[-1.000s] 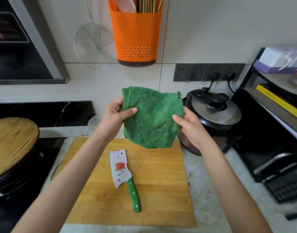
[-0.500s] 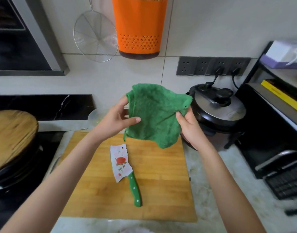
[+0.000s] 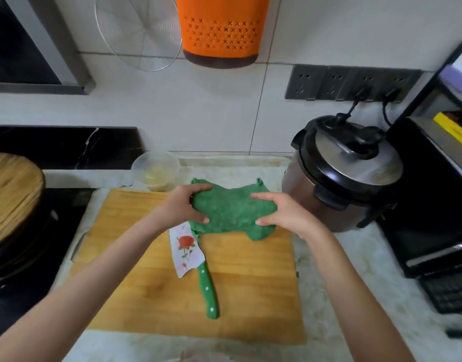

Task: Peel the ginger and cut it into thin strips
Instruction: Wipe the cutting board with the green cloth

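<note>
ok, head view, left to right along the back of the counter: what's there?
Round wooden lid → clear plastic tub → crumpled green terry cloth → black-and-steel electric cooker.

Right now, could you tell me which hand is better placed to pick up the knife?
Probably the left hand: it grips the green terry cloth right beside the green-handled rose-print knife; the right hand grips the cloth's other end, nearer the black-lidded cooker.

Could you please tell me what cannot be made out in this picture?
Head view:
- Clear tub: contents too blurred to identify.
- Knife: blade's far end hidden under the green cloth.
- Orange holder: top cut off by the frame edge.
- Cutting board: far right corner covered by cloth and right hand.
</note>
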`<state>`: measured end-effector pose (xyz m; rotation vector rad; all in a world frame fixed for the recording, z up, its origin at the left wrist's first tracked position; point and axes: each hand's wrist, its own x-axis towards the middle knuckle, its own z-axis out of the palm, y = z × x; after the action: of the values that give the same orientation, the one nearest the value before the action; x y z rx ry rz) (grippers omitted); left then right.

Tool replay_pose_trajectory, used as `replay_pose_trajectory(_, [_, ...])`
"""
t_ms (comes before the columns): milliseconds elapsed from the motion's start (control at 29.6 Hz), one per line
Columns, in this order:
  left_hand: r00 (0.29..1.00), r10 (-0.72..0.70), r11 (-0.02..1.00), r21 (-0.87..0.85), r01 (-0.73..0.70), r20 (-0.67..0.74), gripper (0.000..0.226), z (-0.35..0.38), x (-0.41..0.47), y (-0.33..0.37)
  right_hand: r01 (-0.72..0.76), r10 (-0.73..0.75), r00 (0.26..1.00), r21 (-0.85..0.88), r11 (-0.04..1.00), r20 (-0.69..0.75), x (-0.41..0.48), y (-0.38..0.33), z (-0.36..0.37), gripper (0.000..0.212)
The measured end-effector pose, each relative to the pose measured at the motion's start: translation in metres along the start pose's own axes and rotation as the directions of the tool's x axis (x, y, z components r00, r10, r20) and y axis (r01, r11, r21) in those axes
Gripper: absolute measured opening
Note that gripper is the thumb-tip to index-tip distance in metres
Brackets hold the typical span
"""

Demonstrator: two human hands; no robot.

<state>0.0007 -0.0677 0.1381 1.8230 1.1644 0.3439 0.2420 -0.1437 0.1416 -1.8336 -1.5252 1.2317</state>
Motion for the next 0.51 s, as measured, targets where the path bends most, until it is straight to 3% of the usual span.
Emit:
replay_pose_trajectory(101, [0.999, 0.031, 0.938, 0.346, -0.015, -0.042, 0.058, 0.004, 0.012, 0.003, -0.005, -0.024, 0.994, -0.257, 0.966, -0.109, 0.019, 0.004, 0.011, 0.052])
replay_pose_trajectory(203, [0.992, 0.106, 0.918, 0.390, -0.072, -0.068, 0.040, -0.005, 0.033, 0.006, 0.012, -0.086, 0.964, -0.280, 0.960, -0.253, 0.039, 0.007, 0.001, 0.028])
replay_pose_trajectory(270, [0.979, 0.162, 0.970, 0.201, -0.136, -0.119, 0.038, -0.016, 0.050, 0.006, 0.054, -0.099, 0.935, -0.138, 0.989, -0.342, 0.052, 0.005, -0.010, 0.021])
replay_pose_trajectory(304, [0.978, 0.129, 0.992, 0.029, -0.126, -0.161, 0.036, -0.021, 0.064, 0.006, 0.089, -0.061, 0.932, 0.062, 0.994, -0.358, 0.062, 0.004, -0.015, 0.019])
replay_pose_trajectory(372, [0.977, -0.007, 0.948, -0.311, -0.062, -0.215, 0.027, -0.023, 0.091, 0.006, 0.112, 0.063, 0.941, 0.484, 0.868, -0.332, 0.085, 0.000, -0.018, 0.016])
replay_pose_trajectory(405, [0.965, -0.078, 0.912, -0.408, -0.033, -0.251, 0.025, -0.020, 0.104, 0.004, 0.101, 0.123, 0.924, 0.540, 0.836, -0.362, 0.098, 0.000, -0.017, 0.016])
replay_pose_trajectory(507, [0.912, -0.221, 0.895, -0.442, 0.049, -0.347, 0.020, -0.007, 0.152, -0.014, -0.004, 0.209, 0.839, 0.379, 0.925, -0.502, 0.148, 0.004, -0.013, 0.034])
